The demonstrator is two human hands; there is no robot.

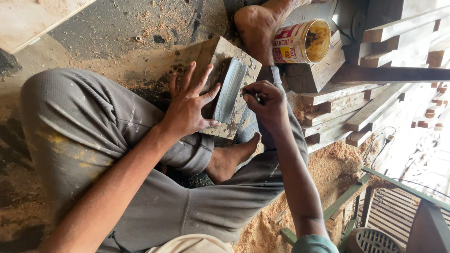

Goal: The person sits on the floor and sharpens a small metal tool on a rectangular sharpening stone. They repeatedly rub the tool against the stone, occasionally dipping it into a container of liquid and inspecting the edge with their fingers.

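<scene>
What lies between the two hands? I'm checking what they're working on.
In the head view, a grey sharpening stone set in a wooden block lies between the left hand and right hand.

Grey stone, yellow-and-red can

Sawdust covers the dark floor around me. I see stacked timber at the upper right, a pale board at the upper left, and a green metal frame at the lower right.
</scene>
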